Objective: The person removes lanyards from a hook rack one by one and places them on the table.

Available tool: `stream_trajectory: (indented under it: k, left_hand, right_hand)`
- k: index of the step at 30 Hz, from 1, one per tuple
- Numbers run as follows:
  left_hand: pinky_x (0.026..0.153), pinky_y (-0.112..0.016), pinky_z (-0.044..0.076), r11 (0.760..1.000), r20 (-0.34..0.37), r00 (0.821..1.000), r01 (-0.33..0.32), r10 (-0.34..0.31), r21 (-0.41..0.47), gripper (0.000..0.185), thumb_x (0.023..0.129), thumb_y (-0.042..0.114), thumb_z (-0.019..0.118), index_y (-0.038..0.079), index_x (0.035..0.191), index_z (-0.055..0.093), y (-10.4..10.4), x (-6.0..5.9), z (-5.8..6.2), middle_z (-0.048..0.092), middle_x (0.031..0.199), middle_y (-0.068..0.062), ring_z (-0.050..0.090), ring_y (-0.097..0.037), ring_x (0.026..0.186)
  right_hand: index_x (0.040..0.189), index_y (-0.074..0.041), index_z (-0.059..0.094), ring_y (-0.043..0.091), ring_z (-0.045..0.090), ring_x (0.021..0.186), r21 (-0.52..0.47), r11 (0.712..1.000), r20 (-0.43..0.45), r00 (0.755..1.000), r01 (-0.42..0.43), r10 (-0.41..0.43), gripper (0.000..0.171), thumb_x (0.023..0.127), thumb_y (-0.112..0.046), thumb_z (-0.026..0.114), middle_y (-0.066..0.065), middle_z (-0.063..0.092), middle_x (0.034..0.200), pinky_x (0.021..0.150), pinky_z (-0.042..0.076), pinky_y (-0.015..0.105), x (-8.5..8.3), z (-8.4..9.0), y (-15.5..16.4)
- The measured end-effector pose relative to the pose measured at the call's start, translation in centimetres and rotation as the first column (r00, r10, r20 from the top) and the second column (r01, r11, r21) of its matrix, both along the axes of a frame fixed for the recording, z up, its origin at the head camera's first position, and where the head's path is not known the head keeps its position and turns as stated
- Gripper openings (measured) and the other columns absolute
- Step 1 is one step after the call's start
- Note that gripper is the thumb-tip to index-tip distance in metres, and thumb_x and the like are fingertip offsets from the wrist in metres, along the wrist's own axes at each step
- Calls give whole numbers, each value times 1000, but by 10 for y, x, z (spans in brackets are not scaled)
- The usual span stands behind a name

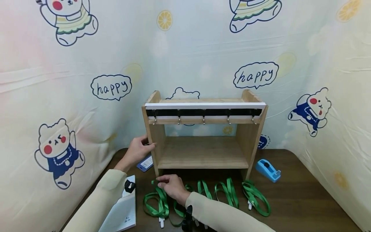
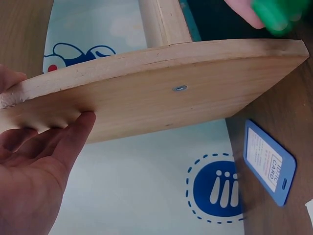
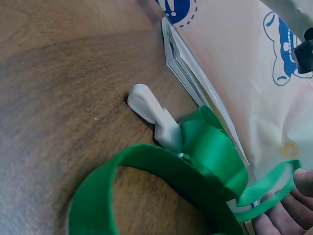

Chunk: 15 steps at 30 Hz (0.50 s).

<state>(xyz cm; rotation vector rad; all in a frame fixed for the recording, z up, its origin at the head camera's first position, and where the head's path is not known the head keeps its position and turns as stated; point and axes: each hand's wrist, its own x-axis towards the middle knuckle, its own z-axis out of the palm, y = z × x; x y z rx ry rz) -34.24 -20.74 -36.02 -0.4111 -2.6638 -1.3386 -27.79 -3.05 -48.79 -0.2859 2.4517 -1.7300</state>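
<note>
My left hand (image 1: 138, 151) grips the left side panel of a small wooden shelf (image 1: 203, 151). In the left wrist view its thumb and fingers lie on opposite faces of the panel (image 2: 146, 93). In front of the shelf's left foot, my right hand (image 1: 174, 188) pinches the end loop of the leftmost green lanyard (image 1: 156, 209). The right wrist view shows that loop between thumb and fingers, while the lanyard's white plastic clip (image 3: 151, 115) lies on the table. More green lanyards (image 1: 227, 191) lie to the right, some partly hidden by my right forearm.
A black strip with several metal hooks (image 1: 204, 120) runs across the shelf's upper front. A blue ID card holder (image 1: 146, 163) lies behind my left wrist. White booklets (image 1: 124, 212) lie at the left, a blue tape dispenser (image 1: 268, 170) at the right. A patterned cloth hangs behind.
</note>
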Motion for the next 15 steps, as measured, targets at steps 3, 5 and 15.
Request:
stream_trajectory:
  k: [3,5,15]
  left_hand:
    - [97,-54,57,1000,-3,1000,-3,3,1,52,97,28,65,7,143,54,-1,0,-1,61,138,-22,63,-40,121]
    - [96,-53,58,1000,-3,1000,-1,1,2,52,97,27,65,7,144,54,-1,0,-2,61,138,-22,64,-40,121]
    - [98,-53,57,1000,10,1000,-4,3,13,54,96,28,65,8,145,53,-1,0,-2,60,140,-22,63,-40,123]
  right_hand:
    - [112,-18,78,9,70,99,-15,1000,7,1000,-18,18,21,92,-15,72,-4,78,111,81,59,30,1,0,-1]
    - [112,-15,78,9,70,98,-27,999,19,999,-27,27,22,92,-14,72,-3,78,110,82,60,31,2,-1,-1]
    - [109,-15,78,7,70,93,-51,998,18,999,-38,39,19,91,-13,73,0,78,106,81,59,30,0,1,3]
